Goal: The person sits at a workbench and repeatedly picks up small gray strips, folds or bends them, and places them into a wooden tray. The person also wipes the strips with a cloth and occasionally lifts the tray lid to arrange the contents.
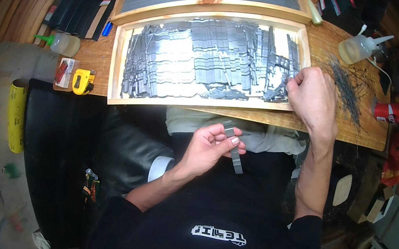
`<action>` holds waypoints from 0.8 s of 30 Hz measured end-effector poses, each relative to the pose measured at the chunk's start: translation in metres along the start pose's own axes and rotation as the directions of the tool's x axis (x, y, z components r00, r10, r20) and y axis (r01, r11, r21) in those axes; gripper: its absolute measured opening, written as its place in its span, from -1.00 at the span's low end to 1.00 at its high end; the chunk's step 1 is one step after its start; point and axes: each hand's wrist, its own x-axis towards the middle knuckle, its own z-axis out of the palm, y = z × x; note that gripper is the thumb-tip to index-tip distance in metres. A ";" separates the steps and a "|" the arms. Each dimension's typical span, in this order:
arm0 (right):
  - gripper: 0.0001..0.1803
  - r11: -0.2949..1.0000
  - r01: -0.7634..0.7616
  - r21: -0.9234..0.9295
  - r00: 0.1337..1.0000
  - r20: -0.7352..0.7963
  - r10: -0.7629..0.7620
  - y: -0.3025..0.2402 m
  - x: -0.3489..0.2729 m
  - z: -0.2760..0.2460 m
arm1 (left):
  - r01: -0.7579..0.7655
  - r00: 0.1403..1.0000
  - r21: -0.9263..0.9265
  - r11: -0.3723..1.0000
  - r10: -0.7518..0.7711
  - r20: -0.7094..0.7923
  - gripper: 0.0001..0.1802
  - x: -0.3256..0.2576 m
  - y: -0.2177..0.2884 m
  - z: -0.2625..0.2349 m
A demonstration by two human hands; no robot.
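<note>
Over my lap, my left hand (208, 149) pinches a short grey strip (236, 162) marked with cross lines, its two ends sticking out past the fingers. My right hand (312, 92) is closed at the right rim of a shallow wooden tray (176, 104). Its fingertips are bent down by the dark pieces there, and whatever they hold is hidden. Inside the tray, many thin dark grey strips (223, 51) lie side by side in rows over a bright base, with shorter loose bits (222, 93) along the near side.
Behind stands a second wooden frame (212, 1) with a dark ribbed surface. Thin dark offcuts (347, 90) lie right of the tray, near a squeeze bottle (358, 49) and a red can (391, 113). At left are a green-tipped bottle (64, 44) and a yellow tape measure (83, 82).
</note>
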 end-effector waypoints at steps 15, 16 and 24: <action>-0.95 0.831 -0.005 0.557 1.000 -0.015 0.016 0.019 -0.060 -0.012 | -0.040 0.999 0.027 0.999 0.041 -0.032 -0.71 -0.009 0.016 0.004; -0.95 0.794 0.002 0.607 1.000 0.003 -0.005 0.023 -0.071 -0.005 | -0.057 0.998 -0.001 0.998 0.057 -0.029 -0.70 -0.008 0.016 0.007; -0.85 0.757 0.052 0.651 0.957 0.183 -0.224 0.011 -0.127 0.016 | -0.089 0.994 -0.096 0.991 0.081 -0.079 -0.66 -0.002 0.021 0.029</action>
